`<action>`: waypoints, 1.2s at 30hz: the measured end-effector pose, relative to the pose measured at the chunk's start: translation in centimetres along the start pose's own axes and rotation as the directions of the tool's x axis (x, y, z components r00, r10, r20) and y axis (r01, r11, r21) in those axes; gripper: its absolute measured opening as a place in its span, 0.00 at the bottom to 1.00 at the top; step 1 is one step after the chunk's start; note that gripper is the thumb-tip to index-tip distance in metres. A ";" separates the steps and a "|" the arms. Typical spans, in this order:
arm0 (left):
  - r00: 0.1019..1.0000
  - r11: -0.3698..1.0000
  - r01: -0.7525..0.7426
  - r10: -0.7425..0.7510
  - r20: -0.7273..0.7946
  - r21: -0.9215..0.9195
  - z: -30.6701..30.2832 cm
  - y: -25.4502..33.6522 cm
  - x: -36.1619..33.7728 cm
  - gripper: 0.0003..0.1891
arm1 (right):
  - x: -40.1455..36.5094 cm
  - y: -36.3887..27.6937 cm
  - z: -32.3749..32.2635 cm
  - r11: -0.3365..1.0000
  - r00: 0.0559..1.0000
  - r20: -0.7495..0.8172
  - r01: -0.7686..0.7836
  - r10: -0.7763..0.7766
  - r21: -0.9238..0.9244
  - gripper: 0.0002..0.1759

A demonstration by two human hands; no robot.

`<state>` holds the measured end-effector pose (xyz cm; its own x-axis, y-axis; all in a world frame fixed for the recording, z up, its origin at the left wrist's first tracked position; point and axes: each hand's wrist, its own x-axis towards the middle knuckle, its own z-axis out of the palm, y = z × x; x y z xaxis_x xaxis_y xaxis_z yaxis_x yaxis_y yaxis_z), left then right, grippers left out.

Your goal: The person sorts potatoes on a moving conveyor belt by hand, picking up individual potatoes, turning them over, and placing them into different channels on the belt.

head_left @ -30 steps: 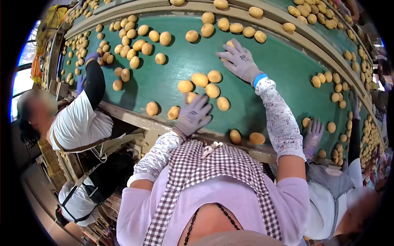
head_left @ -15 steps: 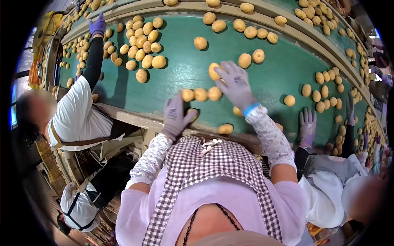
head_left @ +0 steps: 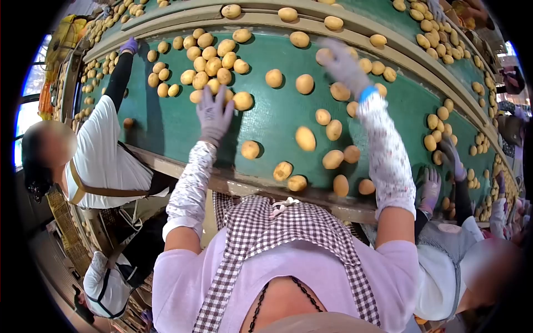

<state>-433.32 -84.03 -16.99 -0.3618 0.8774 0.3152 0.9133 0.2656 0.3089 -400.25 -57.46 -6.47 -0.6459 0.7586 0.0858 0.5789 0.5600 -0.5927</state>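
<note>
My left hand [head_left: 215, 115], in a grey glove, lies with fingers spread against the near side of a cluster of potatoes [head_left: 213, 66] on the green conveyor belt [head_left: 261, 119]. One potato [head_left: 242, 101] sits just right of its fingertips. Farther across, my right hand [head_left: 345, 67] is smeared by motion beside a potato [head_left: 324, 56] near the far rail; whether it grips anything cannot be made out. Between me and my hands lie several loose potatoes, among them a larger one [head_left: 305, 138] and a dark-marked one [head_left: 282, 171].
A wooden rail [head_left: 250, 186] edges the belt in front of me. Single potatoes rest on the far divider [head_left: 311, 15]. On the left, a co-worker's purple-gloved hand [head_left: 129, 46] reaches over the belt; on the right, another person's gloved hand [head_left: 431, 190] is at the near edge.
My left hand has moved forward and left to the potato cluster. My right hand has swung away from the row of potatoes, up and right. The potatoes near me are now scattered.
</note>
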 end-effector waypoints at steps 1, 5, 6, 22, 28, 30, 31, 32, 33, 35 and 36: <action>0.994 0.995 -0.093 0.092 0.058 0.025 0.1 1.3 0.1 0.33 | 3.2 1.7 -0.2 0.939 0.966 -0.184 0.115 -0.182 -0.324 0.31; 0.914 0.940 -0.334 0.342 0.220 -0.074 -2.0 6.4 -0.7 0.37 | 10.2 3.6 2.8 0.890 0.917 -0.310 0.092 -0.251 -0.447 0.26; 0.917 0.938 -0.324 0.343 0.204 -0.121 -2.0 5.8 -1.0 0.36 | 10.9 2.5 3.4 0.872 0.930 -0.225 0.162 -0.292 -0.463 0.24; 0.971 0.949 -0.184 0.134 -0.200 -0.256 10.0 2.5 30.3 0.40 | -0.2 1.5 2.2 0.984 0.853 -0.491 -0.139 0.176 0.111 0.21; 0.806 0.716 -0.416 0.575 0.136 -0.561 8.6 5.4 12.9 0.37 | -6.6 1.7 10.1 0.969 0.945 -0.220 -0.221 0.241 0.115 0.29; 0.675 0.704 -0.686 0.710 0.201 -0.182 1.5 5.3 7.2 0.33 | -6.3 -1.6 9.0 0.969 0.971 -0.150 -0.158 0.188 0.188 0.29; 0.662 0.694 -0.679 0.720 0.208 -0.239 0.2 3.5 4.7 0.29 | -6.4 -2.5 8.8 0.915 0.944 -0.184 -0.197 0.274 0.351 0.28; 0.683 0.707 -0.630 0.701 0.205 -0.322 -0.9 1.7 2.3 0.26 | -6.5 -3.3 9.0 0.834 0.909 -0.201 -0.225 0.366 0.505 0.27; 0.702 0.708 -0.599 0.689 0.179 -0.375 -2.8 0.1 0.4 0.26 | -6.4 -3.7 10.5 0.833 0.909 -0.201 -0.223 0.366 0.507 0.27; 0.726 0.708 -0.568 0.671 0.151 -0.420 -6.5 -3.5 -2.3 0.26 | -5.5 -5.2 14.6 0.996 0.935 -0.354 0.000 -0.030 -0.085 0.26; 0.750 0.775 -0.514 0.614 0.247 -0.366 -8.2 -5.7 -3.2 0.26 | -5.4 -9.5 15.7 0.998 0.959 -0.276 0.069 -0.064 0.007 0.26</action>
<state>-438.90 -91.62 -12.43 0.3359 0.9196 0.2039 0.8256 -0.3916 0.4061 -410.08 -72.14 -13.86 -0.5190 0.7834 0.3418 0.5297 0.6087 -0.5907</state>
